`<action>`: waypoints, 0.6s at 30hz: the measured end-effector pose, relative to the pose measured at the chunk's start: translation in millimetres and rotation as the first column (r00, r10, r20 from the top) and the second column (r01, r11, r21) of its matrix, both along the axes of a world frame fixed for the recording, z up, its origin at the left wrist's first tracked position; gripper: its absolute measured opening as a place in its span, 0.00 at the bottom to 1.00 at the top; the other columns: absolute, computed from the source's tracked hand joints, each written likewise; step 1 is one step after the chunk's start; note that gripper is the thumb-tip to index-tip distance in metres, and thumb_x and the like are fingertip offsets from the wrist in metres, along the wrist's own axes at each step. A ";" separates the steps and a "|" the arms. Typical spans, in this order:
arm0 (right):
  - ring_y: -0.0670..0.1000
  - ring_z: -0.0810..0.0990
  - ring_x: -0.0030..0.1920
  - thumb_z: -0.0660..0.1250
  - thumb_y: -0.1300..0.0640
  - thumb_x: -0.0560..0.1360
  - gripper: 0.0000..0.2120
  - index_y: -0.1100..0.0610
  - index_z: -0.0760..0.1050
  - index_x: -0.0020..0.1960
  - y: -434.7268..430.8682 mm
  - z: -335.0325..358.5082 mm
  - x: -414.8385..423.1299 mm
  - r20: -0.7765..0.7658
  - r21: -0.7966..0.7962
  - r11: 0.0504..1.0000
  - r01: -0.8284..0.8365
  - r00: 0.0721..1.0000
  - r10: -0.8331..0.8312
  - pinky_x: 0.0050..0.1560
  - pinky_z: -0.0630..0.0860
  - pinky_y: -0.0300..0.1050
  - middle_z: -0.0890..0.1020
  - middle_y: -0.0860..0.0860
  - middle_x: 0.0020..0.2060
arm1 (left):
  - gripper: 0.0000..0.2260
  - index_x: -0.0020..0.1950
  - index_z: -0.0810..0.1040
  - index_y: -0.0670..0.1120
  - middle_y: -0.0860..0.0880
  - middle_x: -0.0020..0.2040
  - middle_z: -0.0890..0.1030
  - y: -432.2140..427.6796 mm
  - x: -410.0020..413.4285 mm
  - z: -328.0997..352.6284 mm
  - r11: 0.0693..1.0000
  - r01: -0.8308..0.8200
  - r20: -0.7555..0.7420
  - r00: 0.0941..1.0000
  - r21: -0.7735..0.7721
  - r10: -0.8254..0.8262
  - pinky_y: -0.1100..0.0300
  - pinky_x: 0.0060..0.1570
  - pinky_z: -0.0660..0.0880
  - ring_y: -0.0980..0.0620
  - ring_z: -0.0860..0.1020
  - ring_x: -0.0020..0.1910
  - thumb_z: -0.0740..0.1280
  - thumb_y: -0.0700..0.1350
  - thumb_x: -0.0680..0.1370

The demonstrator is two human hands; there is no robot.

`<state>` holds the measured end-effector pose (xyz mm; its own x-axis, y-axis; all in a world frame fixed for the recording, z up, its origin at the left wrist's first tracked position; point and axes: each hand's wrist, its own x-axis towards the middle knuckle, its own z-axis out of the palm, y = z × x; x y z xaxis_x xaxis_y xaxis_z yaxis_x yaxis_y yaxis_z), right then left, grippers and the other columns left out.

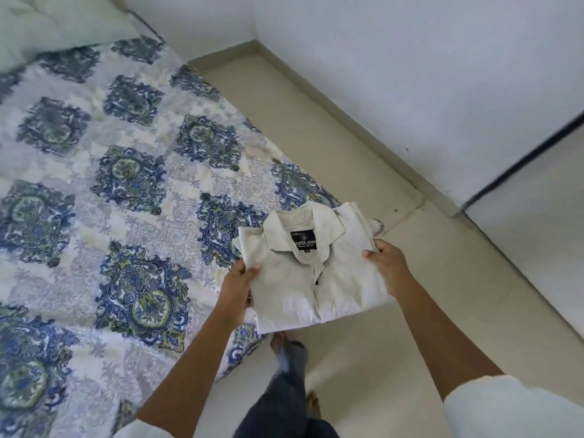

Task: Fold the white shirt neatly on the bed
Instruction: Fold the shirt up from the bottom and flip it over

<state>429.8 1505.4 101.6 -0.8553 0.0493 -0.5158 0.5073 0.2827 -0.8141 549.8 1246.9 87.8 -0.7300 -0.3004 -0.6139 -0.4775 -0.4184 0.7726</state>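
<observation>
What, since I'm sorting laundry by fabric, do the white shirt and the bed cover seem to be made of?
The white shirt looks like a thin woven cloth, likely cotton or a blend: matte off-white, soft creases, a collar that keeps its shape. The bed cover looks like printed, possibly quilted cotton: matte, blue-green medallions, faintly puckered surface. Fibre content cannot be confirmed.

A pale, puffy pillow [47,23] lies at the far left. Cream floor tiles [347,172] run alongside to a plain white wall [410,74], with a beige skirting [331,107] at its foot. On the right, a dark strip [521,163] edges a white panel [537,232].
</observation>
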 end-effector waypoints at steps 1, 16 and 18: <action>0.54 0.76 0.47 0.65 0.67 0.73 0.08 0.62 0.77 0.51 -5.7 -6.2 -21.1 -0.007 0.019 0.998 -0.053 0.999 0.054 0.56 0.74 0.51 0.78 0.55 0.45 | 0.08 0.56 0.75 0.48 0.47 0.51 0.81 -0.5 -10.2 -8.2 0.999 -0.036 0.020 0.999 0.017 0.036 0.44 0.48 0.77 0.44 0.79 0.50 0.62 0.42 0.78; 0.55 0.78 0.50 0.68 0.67 0.73 0.13 0.67 0.76 0.57 -43.6 -158.6 -213.3 0.147 0.102 0.914 -0.393 0.914 0.377 0.57 0.73 0.48 0.80 0.57 0.50 | 0.06 0.52 0.76 0.50 0.48 0.45 0.80 19.9 -112.1 -135.3 0.910 -0.411 0.232 0.891 0.049 0.390 0.53 0.43 0.74 0.47 0.77 0.43 0.61 0.42 0.80; 0.58 0.79 0.53 0.68 0.62 0.74 0.16 0.65 0.74 0.60 -37.9 -179.1 -214.0 0.230 0.105 0.889 -0.446 0.881 0.414 0.60 0.74 0.54 0.80 0.59 0.53 | 0.04 0.53 0.74 0.49 0.48 0.46 0.79 29.7 -110.2 -154.2 0.890 -0.455 0.287 0.855 0.015 0.432 0.53 0.42 0.75 0.48 0.77 0.43 0.61 0.43 0.80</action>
<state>215.8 1467.6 -77.4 -0.6919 -0.2096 -0.6909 0.4519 0.6206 -0.6408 439.6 1276.6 -66.4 -0.3340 -0.4951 -0.8020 -0.4104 -0.6896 0.5967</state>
